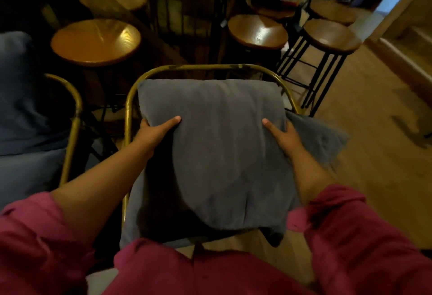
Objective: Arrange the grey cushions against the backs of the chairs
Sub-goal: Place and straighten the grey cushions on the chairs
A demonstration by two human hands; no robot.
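I have the cushion (217, 145) gripped at both side edges: my left hand (154, 131) on its left edge, my right hand (284, 134) on its right, thumbs lying across the front face and the other fingers hidden behind. The cushion sits between my two grips, upright over the seat, its top edge just short of the brass chair back (210, 68) that curves ahead of and above my hands. That gap is what matters: the back lies straight away from me, so I judge the move is a push forward with both hands alike. Neither hand is nearer. The cushion is grey, soft, roughly square, creased and sagging at its lower edge. A second grey cushion (318, 138) pokes out just past my right grip.
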